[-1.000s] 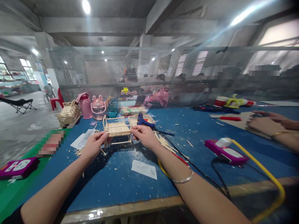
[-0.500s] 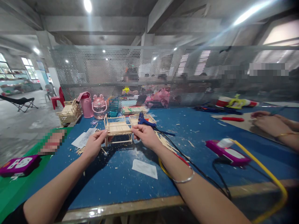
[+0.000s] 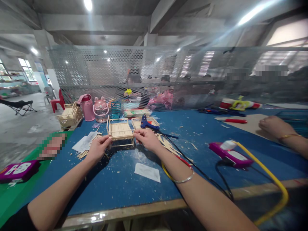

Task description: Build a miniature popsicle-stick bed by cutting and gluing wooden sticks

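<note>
A small bed-like frame of pale wooden sticks [image 3: 120, 129] is held between my two hands, above the blue table. My left hand [image 3: 99, 146] pinches its left side, thumb on top. On the right side, the fingers of my right hand [image 3: 147, 138] are closed on the frame's corner. Just behind my right hand lies a blue glue gun [image 3: 148, 124], in front of another stick piece [image 3: 137, 122]. Loose wooden sticks [image 3: 166, 143] are spread under and beside my right wrist. Paper sheets [image 3: 84, 142] and more sticks lie beyond my left hand.
A paper slip [image 3: 147, 172] lies near the front. At the right sit a purple power strip [image 3: 231, 155] with a yellow cable, a red-handled tool [image 3: 235, 121] and another person's hand [image 3: 276, 126]. Pink bottles [image 3: 88, 108] and finished stick pieces [image 3: 70, 115] stand back left, before a mesh screen [image 3: 96, 70].
The stick frame has tipped so more of its slatted top shows; both hands stay on it. The other person's hands at the right have moved apart, and only one shows clearly.
</note>
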Action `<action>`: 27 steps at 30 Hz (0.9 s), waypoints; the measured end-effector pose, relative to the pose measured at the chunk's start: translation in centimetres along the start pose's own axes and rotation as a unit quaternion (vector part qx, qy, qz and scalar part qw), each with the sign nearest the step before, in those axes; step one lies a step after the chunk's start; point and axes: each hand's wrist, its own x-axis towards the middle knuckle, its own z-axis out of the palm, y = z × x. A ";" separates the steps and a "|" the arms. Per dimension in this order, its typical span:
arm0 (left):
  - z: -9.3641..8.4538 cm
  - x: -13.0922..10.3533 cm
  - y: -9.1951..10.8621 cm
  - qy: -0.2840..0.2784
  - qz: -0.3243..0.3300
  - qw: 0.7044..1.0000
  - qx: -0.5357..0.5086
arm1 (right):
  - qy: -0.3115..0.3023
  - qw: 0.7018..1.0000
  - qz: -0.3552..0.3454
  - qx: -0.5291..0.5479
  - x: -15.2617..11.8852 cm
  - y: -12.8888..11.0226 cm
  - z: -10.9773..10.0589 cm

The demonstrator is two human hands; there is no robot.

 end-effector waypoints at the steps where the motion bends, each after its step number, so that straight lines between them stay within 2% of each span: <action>1: 0.1 0.0 0.0 0.000 -0.001 1.000 0.014 | 0.003 1.000 0.010 0.010 0.1 0.2 0.1; 6: 0.2 -0.3 0.0 -0.003 -0.027 0.998 0.054 | 0.016 0.998 0.050 0.044 0.4 0.8 0.2; 9: -0.7 -0.6 0.7 -0.011 -0.046 0.997 0.068 | 0.001 0.998 0.050 0.029 0.1 0.2 -1.0; 11: -1.7 -1.2 2.0 0.017 -0.042 0.990 0.132 | -0.001 0.999 0.039 0.023 -0.1 -0.5 -2.1; 14: -2.3 -2.5 4.8 0.093 0.043 0.948 0.301 | -0.012 1.000 0.007 0.019 -0.8 -1.7 -3.0; 15: -2.0 -3.0 5.7 0.113 0.087 0.940 0.310 | -0.018 1.000 -0.005 0.016 -1.0 -2.1 -3.0; 16: -1.5 -3.5 6.5 0.105 0.128 0.941 0.297 | -0.026 0.999 -0.020 0.009 -1.3 -2.5 -2.8; 18: 0.1 -4.1 7.7 0.048 0.188 0.949 0.249 | -0.045 0.997 -0.058 -0.016 -1.8 -3.2 -2.1; 19: 0.9 -4.2 8.1 0.023 0.183 0.956 0.229 | -0.052 0.995 -0.080 -0.031 -2.0 -3.5 -1.7; 20: 1.7 -4.1 8.4 0.000 0.160 0.964 0.214 | -0.058 0.992 -0.101 -0.045 -2.2 -3.7 -1.3; 22: 2.8 -3.7 8.7 -0.100 0.075 0.974 0.187 | -0.063 0.986 -0.138 -0.071 -2.6 -4.0 -0.8; 24: 3.1 -3.0 8.7 -0.200 -0.007 0.968 0.152 | -0.059 0.980 -0.166 -0.094 -2.8 -4.1 -0.7; 27: 2.8 -2.2 8.1 -0.274 -0.052 0.957 0.080 | -0.056 0.972 -0.191 -0.123 -2.9 -4.0 -0.7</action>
